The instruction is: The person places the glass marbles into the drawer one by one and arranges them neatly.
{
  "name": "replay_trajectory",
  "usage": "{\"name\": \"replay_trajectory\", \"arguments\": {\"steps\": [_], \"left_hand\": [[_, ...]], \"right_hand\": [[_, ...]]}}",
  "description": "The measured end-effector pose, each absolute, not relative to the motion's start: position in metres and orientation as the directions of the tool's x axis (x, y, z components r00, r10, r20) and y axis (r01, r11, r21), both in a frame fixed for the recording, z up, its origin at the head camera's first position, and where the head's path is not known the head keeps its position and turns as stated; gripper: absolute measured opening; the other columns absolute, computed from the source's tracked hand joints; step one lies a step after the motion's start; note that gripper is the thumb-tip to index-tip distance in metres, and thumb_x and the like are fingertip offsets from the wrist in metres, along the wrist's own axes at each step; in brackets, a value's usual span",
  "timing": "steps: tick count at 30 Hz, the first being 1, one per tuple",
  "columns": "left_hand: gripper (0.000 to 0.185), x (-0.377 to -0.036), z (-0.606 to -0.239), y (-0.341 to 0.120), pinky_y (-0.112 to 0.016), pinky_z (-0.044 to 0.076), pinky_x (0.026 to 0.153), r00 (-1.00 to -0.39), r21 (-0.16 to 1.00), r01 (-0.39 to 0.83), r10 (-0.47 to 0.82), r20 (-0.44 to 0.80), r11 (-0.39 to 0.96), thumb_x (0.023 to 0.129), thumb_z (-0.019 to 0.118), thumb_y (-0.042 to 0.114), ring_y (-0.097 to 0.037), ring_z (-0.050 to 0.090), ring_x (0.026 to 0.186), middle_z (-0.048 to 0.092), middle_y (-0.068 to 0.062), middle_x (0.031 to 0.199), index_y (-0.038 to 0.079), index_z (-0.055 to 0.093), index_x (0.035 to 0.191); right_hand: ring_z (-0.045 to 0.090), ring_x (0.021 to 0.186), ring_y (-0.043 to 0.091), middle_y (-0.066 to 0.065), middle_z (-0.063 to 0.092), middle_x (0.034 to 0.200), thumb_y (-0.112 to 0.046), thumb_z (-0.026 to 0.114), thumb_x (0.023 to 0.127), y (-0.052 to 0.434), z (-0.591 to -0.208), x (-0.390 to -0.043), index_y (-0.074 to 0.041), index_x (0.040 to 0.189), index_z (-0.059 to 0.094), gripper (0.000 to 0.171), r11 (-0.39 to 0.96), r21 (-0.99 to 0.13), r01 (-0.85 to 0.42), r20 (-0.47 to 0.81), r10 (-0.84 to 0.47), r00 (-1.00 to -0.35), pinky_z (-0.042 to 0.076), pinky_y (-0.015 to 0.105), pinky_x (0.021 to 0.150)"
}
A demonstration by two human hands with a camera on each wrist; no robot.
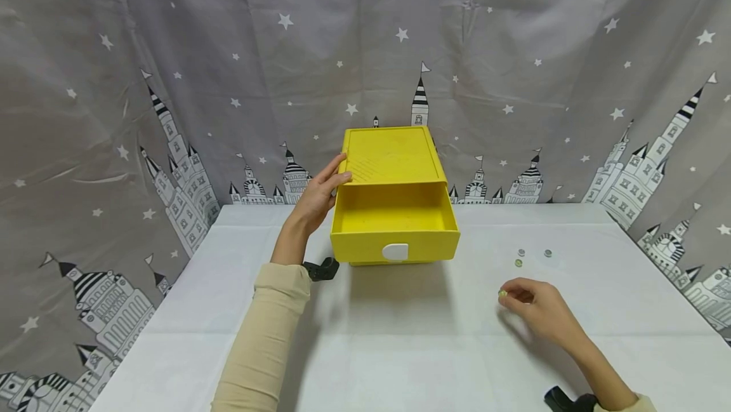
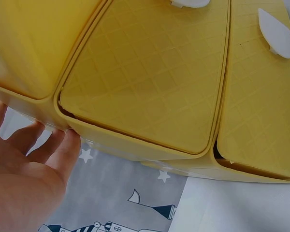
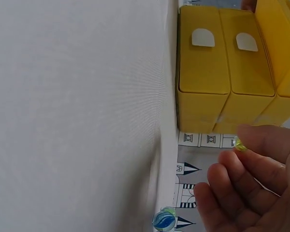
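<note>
A yellow drawer cabinet (image 1: 394,158) stands on the white-covered table, its top drawer (image 1: 394,244) pulled out toward me. Against the cabinet's upper left side rests my left hand (image 1: 315,201); in the left wrist view its fingers (image 2: 67,153) extend to the side wall. To the right of the cabinet, my right hand (image 1: 539,310) pinches a small yellow-green glass marble (image 3: 239,144) between thumb and index finger. Beyond that hand lie three more marbles: a greenish one (image 1: 518,263) and two greyish ones (image 1: 521,252).
Two closed drawers (image 3: 203,63) with white tab handles sit below the pulled-out one. A blue-and-green marble (image 3: 164,220) shows low in the right wrist view. Behind the table (image 1: 400,361) hangs a grey curtain (image 1: 320,50) printed with castles and stars.
</note>
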State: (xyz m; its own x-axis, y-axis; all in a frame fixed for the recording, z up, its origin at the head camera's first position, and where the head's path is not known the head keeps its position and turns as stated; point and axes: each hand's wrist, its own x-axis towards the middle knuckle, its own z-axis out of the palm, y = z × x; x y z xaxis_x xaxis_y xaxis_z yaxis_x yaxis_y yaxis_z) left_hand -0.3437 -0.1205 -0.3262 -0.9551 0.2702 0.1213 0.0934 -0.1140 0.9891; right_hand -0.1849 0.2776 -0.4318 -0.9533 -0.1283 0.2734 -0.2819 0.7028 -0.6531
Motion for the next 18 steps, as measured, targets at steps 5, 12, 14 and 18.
{"name": "replay_trajectory", "arguments": {"steps": [5,12,14,18], "left_hand": [[0.064,-0.344,-0.326,-0.121,-0.043,0.020,0.117,-0.954,0.989,0.093,0.272,0.122,-0.119,0.101,0.056,0.022,-0.017,0.018,0.148,0.013,0.000,0.164,0.026,0.027,0.158],[0.063,-0.345,-0.326,-0.121,-0.042,0.021,0.117,-0.954,0.989,0.082,0.276,0.114,-0.122,0.101,0.056,0.022,-0.017,0.018,0.147,0.013,0.000,0.164,0.026,0.028,0.157],[0.064,-0.346,-0.326,-0.121,-0.042,0.020,0.117,-0.954,0.989,0.082,0.276,0.113,-0.120,0.101,0.056,0.022,-0.017,0.019,0.147,0.013,0.000,0.164,0.026,0.028,0.157],[0.064,-0.346,-0.327,-0.121,-0.042,0.021,0.117,-0.957,0.990,0.079,0.270,0.108,-0.118,0.100,0.056,0.023,-0.017,0.019,0.147,0.014,0.000,0.164,0.027,0.028,0.157]], "right_hand": [[0.063,0.073,0.011,-0.004,0.068,0.083,-0.011,0.074,0.087,0.277,-0.429,-0.183,-0.004,0.097,0.073,0.012,0.698,-0.661,-0.273,0.284,-0.104,-0.953,0.052,0.027,0.066],[0.062,0.072,0.007,-0.003,0.067,0.081,-0.010,0.073,0.089,0.278,-0.426,-0.181,-0.003,0.099,0.072,0.012,0.668,-0.682,-0.298,0.357,-0.052,-0.933,0.051,0.024,0.064],[0.063,0.072,0.005,-0.002,0.068,0.082,-0.010,0.072,0.089,0.279,-0.425,-0.180,-0.002,0.099,0.072,0.012,0.657,-0.691,-0.301,0.367,-0.040,-0.930,0.051,0.023,0.064],[0.064,0.074,0.005,0.002,0.070,0.085,-0.010,0.072,0.089,0.277,-0.421,-0.178,-0.002,0.099,0.071,0.012,0.632,-0.713,-0.304,0.377,-0.021,-0.926,0.051,0.021,0.065]]}}
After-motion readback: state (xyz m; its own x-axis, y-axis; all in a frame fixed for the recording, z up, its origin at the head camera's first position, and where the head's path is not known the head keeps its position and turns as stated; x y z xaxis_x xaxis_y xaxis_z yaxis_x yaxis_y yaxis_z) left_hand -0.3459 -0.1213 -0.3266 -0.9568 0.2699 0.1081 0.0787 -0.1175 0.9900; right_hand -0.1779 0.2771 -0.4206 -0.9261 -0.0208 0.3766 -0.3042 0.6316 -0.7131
